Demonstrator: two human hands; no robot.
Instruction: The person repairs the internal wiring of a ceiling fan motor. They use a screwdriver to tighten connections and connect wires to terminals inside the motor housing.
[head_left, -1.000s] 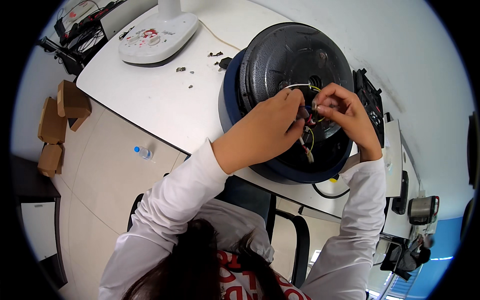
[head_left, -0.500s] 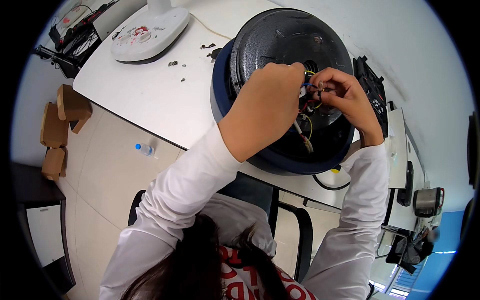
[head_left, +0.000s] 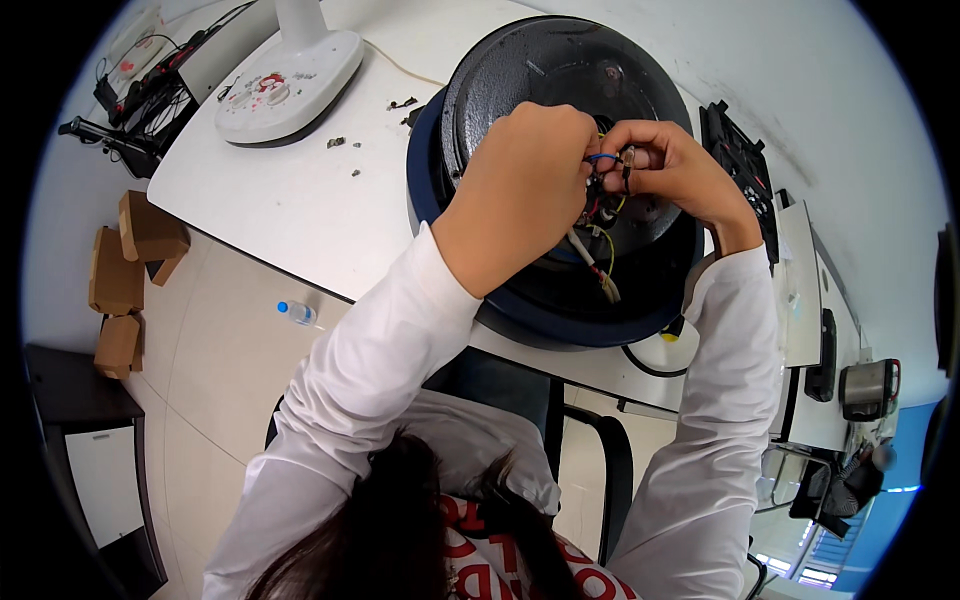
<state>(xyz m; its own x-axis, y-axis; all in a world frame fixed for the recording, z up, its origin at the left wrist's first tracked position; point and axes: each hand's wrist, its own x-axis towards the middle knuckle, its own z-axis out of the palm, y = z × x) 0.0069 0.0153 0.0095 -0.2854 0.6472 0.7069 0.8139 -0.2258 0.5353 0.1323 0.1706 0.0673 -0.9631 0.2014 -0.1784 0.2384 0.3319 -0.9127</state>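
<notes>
A round dark-blue appliance housing (head_left: 427, 165) stands on the table, with a round black metal part (head_left: 560, 70) tilted up in it. Several thin wires, red, yellow-green and blue, come out at its middle. My left hand (head_left: 520, 195) is closed over them from the left; its fingertips are mostly hidden, so what they grip is unclear. From the right, my right hand (head_left: 680, 180) pinches a blue wire (head_left: 603, 157) beside a small clear-and-black piece (head_left: 628, 168). Below the hands lies a white sleeved cable (head_left: 590, 258) with a pale end.
A white appliance base (head_left: 290, 90) stands at the table's far left, near small dark bits (head_left: 336, 143). An opened black tool case (head_left: 740, 165) lies right of the housing. A black cord (head_left: 650, 368) loops at the near edge. On the floor are a bottle (head_left: 297, 312) and cardboard boxes (head_left: 118, 270).
The whole view has shifted slightly. Both hands stay at the wires and have come a little closer together, with the blue wire still between them.
</notes>
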